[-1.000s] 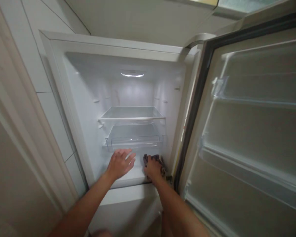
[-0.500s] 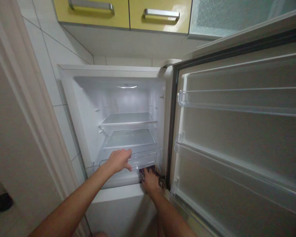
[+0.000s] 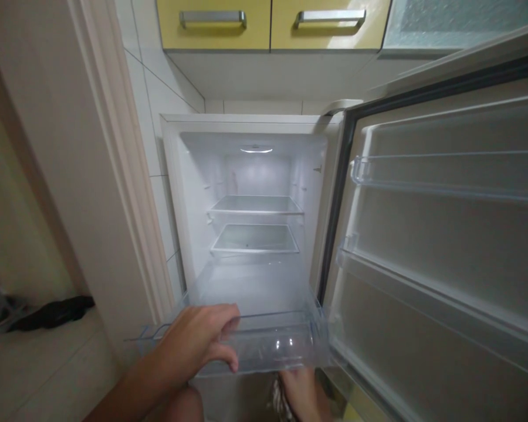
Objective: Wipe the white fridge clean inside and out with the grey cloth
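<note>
An open fridge point(image 3: 176, 193) stands before me, lit inside, with two glass shelves point(image 3: 255, 205) and nothing on them. A clear plastic drawer point(image 3: 273, 343) is pulled far out of the bottom of the compartment. My left hand point(image 3: 200, 343) grips the drawer's front rim, fingers curled over the edge. My right hand point(image 3: 301, 392) is low under the drawer's right front corner, closed on a dark cloth point(image 3: 278, 401) that shows only partly at the bottom of the frame.
The fridge door point(image 3: 444, 246) swings open to the right, with clear door racks. Yellow cupboards point(image 3: 268, 23) with metal handles hang above. A tiled wall and a door frame point(image 3: 114, 176) stand at the left. A dark object point(image 3: 53, 313) lies on the floor at far left.
The clear drawer has slid well out of the fridge with my left hand on its rim. My right hand with the cloth dropped below the drawer. The view has backed away.
</note>
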Available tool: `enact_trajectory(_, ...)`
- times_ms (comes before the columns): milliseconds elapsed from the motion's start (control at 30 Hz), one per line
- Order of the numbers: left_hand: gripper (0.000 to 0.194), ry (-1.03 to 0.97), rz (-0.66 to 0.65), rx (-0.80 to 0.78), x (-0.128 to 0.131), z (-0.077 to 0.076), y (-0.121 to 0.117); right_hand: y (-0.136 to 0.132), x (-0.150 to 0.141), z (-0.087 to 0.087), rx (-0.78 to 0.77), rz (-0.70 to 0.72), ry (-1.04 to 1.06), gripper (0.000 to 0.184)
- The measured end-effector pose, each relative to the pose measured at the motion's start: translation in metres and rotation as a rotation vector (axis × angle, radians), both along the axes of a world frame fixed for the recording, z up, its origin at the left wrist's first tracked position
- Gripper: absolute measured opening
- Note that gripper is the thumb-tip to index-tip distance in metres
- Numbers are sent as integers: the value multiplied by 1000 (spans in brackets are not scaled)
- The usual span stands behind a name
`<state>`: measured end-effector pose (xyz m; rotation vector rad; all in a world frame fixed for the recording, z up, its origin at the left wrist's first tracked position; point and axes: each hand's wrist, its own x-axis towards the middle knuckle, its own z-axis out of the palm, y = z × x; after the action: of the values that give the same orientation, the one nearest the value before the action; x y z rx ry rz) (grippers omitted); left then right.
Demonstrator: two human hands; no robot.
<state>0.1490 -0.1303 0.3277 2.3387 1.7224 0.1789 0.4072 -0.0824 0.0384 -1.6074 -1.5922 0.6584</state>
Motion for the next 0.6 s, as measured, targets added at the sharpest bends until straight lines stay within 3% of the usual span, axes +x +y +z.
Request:
enact_trajectory(100,52,47,-14,-2,-6,-17,1,-33,18,-22,34,-69,128,42)
enact_trajectory(167,50,71,-32,0,-8,-32,7,-30,20,-25,69,-115,218,50)
enact_trajectory(333,43,127,-64,9,-11,-80,29,20,-3,8,140,-171,243,62)
enact_trajectory(400,40,152,-80,16,-11,-101,38,23,-10,20,206,-210,253,71)
enact_trajectory(467,37,167,-103,12,-9,-120,45,6,-6,27,276,-264,267,79)
enact_trajectory(600,39,175,-126,-28,-1,-145,52,-61,33,40,344,-375,276,78)
